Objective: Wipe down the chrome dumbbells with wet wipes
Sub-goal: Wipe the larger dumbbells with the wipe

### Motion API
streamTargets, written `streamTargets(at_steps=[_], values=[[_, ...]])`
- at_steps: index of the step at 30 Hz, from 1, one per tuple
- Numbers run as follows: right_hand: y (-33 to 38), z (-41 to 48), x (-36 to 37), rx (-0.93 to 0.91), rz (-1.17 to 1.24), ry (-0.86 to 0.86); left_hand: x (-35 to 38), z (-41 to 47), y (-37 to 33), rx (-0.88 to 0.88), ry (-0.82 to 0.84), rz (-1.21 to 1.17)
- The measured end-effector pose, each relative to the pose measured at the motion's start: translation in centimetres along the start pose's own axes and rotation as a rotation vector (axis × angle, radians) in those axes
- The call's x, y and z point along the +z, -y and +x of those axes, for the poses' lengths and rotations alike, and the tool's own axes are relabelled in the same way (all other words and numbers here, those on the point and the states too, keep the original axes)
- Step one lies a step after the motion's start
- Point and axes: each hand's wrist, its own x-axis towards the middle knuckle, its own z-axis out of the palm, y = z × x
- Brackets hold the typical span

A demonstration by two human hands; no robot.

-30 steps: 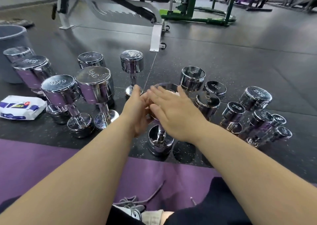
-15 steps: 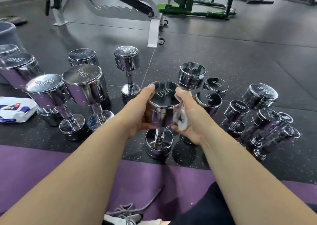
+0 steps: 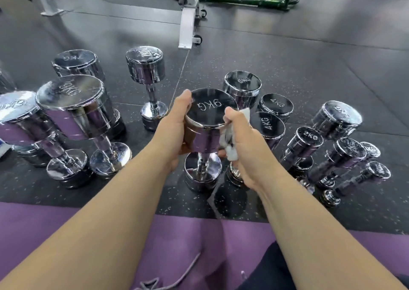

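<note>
The 9 kg dumbbell [image 3: 211,110] stands upright on one end on the dark rubber floor [image 3: 298,73], just beyond the edge of the purple mat [image 3: 181,234]. Your left hand [image 3: 174,134] curls round the left side of its upper head, with the thumb at the top rim. Your right hand [image 3: 246,146] grips a bunched wet wipe [image 3: 230,150] and presses it against the right side of the same head. The hands are apart, the chrome head between them.

The step in hand seems to be the wall of the upper head. To do it well, let the left hand be the anchor: the dumbbell looks heavy on a small base, and a sideways push from the wipe could tip it. Drag the wipe round the wall in overlapping passes, and turn the head a little so that you also reach the part under the left palm. Open the wipe flatter if you can; a tight wad touches less metal. Mind the 4 kg dumbbell [image 3: 269,127] just beside your right hand; it is near enough to be knocked.
</note>
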Motion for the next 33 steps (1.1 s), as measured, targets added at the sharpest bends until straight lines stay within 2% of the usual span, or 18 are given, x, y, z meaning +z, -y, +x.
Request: streamTargets(at_steps=[3,5,8,10,12,13,14,16,18,21,25,26,28,31,33], values=[[0.6,0.1,-0.1,0.032,-0.069,0.050,0.7,1.1,-1.1,-0.073,-0.002,0.040],[1.3,-0.4,0.3,0.015,-0.164,0.018,0.5,1.4,-1.7,-0.114,0.002,0.064],[2.4,-1.2,-0.3,-0.194,-0.552,-0.161,-0.2,0.7,-2.1,-0.159,0.018,0.138],[3.1,-1.7,-0.9,-0.368,-0.618,-0.300,-0.3,-0.5,-2.4,-0.120,-0.002,0.290],[3.4,-1.8,-1.0,-0.422,-0.516,-0.348,-0.2,-1.5,-2.4,0.132,-0.112,0.444],[3.5,-1.9,-0.6,-0.381,-0.398,-0.286,0.0,-2.3,-2.6,0.300,-0.128,0.466],[3.6,-2.0,0.0,-0.287,-0.217,-0.182,0.3,-3.1,-2.7,0.423,-0.076,0.471],[3.8,-2.1,0.8,-0.093,0.109,0.007,0.6,-4.1,-2.3,0.586,0.027,0.599],[4.0,-2.3,0.6,-0.066,0.264,0.066,1.2,-4.2,-1.8,0.721,-0.032,0.782],[4.6,-2.8,-0.6,-0.072,0.406,0.148,2.9,-4.3,-2.0,0.781,-0.110,0.778],[3.9,-2.2,-0.8,-0.107,0.372,0.123,2.6,-2.2,-2.9,0.666,-0.434,0.888],[3.7,-2.1,-0.7,-0.117,0.347,0.110,1.8,-1.7,-3.2,0.665,-0.461,0.892],[3.4,-1.6,-0.6,-0.121,0.322,0.083,0.7,-1.2,-3.2,0.776,-0.393,0.987],[3.1,-1.0,-0.3,-0.083,0.374,0.030,0.8,-2.7,-1.2,1.068,-0.279,1.226],[2.8,-0.7,-0.1,-0.082,0.428,0.026,1.4,-2.9,-0.9,1.052,-0.210,1.227]])
